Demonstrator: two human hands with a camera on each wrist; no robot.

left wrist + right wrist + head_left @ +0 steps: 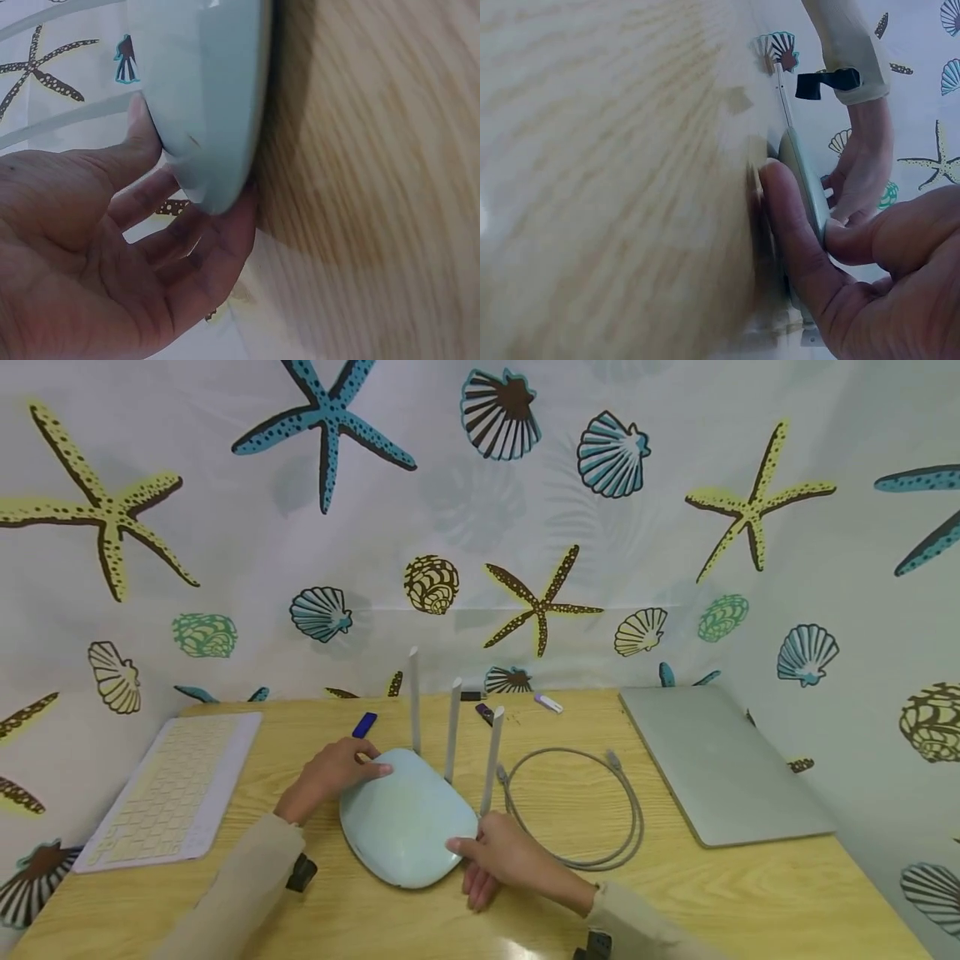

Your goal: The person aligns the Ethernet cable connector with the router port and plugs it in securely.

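Note:
A white Wi-Fi router (408, 827) with three upright antennas (453, 727) is between my hands, low over the wooden table. My left hand (333, 777) grips its left back edge, thumb on the top face. In the left wrist view, the fingers (225, 240) of that hand curl beneath the rim. At the router's right edge, my right hand (510, 856) pinches it with the thumb above and fingers underneath. The right wrist view shows the router (804, 176) edge-on, between right thumb and fingers, with a shadowed gap beside the tabletop.
A white keyboard (168, 785) lies at the left and a closed grey laptop (727, 760) at the right. Right of the router is a coiled grey network cable (637, 818). Behind are a blue USB stick (365, 725), a white-and-purple one (548, 702) and small dark items (485, 714).

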